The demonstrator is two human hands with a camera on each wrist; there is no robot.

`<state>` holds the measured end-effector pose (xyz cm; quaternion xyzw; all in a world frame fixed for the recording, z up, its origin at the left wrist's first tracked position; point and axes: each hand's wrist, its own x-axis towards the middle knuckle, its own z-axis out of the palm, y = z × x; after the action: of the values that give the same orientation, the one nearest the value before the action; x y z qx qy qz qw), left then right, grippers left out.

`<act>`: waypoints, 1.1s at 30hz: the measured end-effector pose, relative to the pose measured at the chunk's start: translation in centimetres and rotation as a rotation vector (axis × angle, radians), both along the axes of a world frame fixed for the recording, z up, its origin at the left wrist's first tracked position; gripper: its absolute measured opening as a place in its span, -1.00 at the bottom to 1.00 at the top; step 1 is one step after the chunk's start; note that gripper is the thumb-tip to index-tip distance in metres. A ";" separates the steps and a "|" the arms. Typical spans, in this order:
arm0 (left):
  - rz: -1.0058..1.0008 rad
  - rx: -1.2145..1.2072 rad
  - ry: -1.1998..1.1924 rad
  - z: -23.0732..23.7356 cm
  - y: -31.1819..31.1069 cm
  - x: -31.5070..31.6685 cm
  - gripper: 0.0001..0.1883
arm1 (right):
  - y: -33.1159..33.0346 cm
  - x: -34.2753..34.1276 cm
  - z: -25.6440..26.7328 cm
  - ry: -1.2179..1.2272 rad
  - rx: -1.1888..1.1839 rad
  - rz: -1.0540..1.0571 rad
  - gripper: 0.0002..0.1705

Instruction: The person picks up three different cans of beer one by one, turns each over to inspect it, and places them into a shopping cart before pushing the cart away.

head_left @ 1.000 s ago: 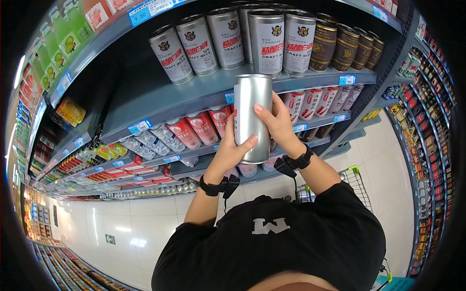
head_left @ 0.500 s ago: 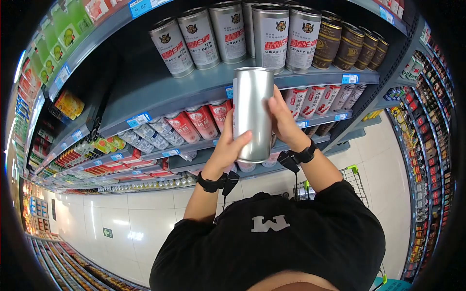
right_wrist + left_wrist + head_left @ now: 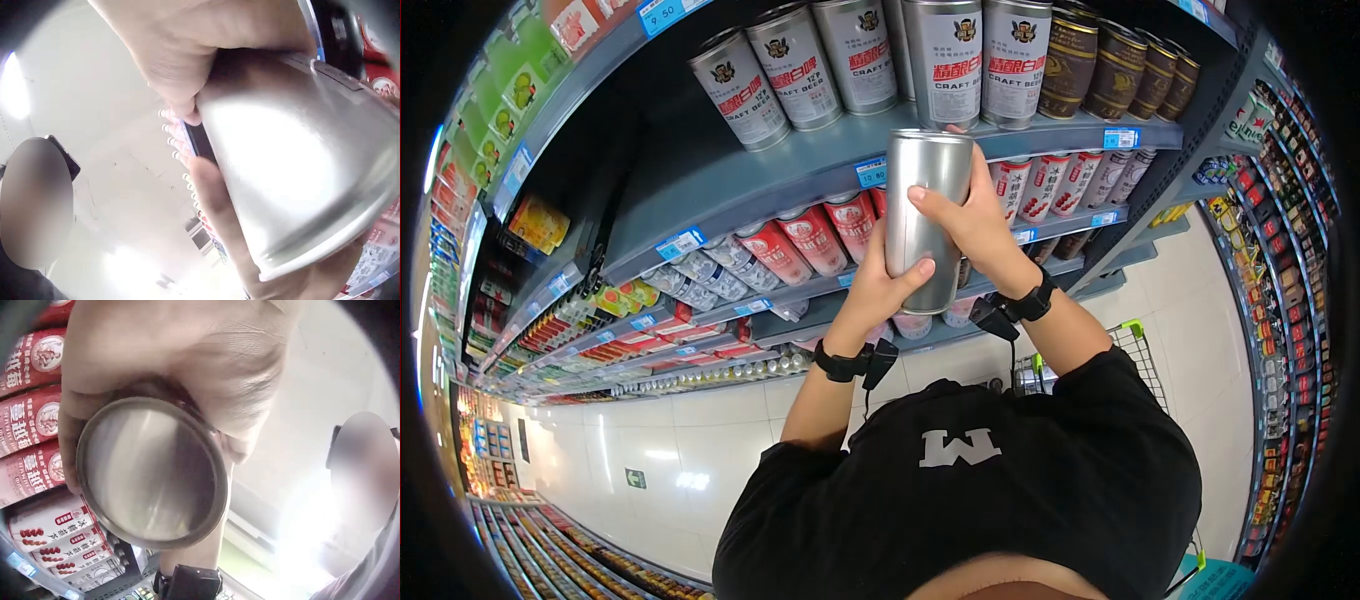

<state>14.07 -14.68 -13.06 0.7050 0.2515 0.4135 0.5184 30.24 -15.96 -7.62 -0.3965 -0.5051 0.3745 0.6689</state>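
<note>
A large silver can (image 3: 925, 225) is held upright, slightly tilted, in front of the shelf, its plain metal side toward the head camera. The left hand (image 3: 878, 292) grips its lower left side, thumb across the front. Higher on the right, the right hand (image 3: 975, 222) holds it with the thumb on the front; the fingers behind are mostly hidden. In the left wrist view the can's round end (image 3: 153, 474) faces the camera below the left palm (image 3: 181, 356). The right wrist view shows the can's shiny side (image 3: 281, 150) under the right hand (image 3: 206, 44).
Large white-labelled cans (image 3: 950, 65) and brown cans (image 3: 1115, 65) stand on the shelf (image 3: 690, 205) beyond the hands. Red cans (image 3: 810, 240) and white cans (image 3: 1040, 187) line the level below. A shopping cart (image 3: 1140, 365) stands at the right, beside the person.
The right thumb, off the can's front half a second ago, lies across it again. Both hands and the can sit slightly higher in the head view, and the can's lower end has shifted right.
</note>
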 end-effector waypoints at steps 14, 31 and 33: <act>-0.406 -0.706 -0.391 -0.9 0.1 -0.4 -0.14 | -0.4 1.1 0.5 0.294 -0.201 0.399 -0.24; -0.623 -0.840 -0.557 1.0 -0.7 0.5 0.04 | -0.9 0.2 0.1 0.218 -0.246 0.303 -0.36; -0.605 -0.863 -0.552 2.2 -1.2 0.3 0.06 | -0.7 0.0 0.3 0.334 -0.307 0.344 -0.36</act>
<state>14.40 -15.85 -10.82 0.3375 0.0406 0.2760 0.8990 30.25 -16.69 -7.28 -0.3343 -0.3850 0.6148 0.6017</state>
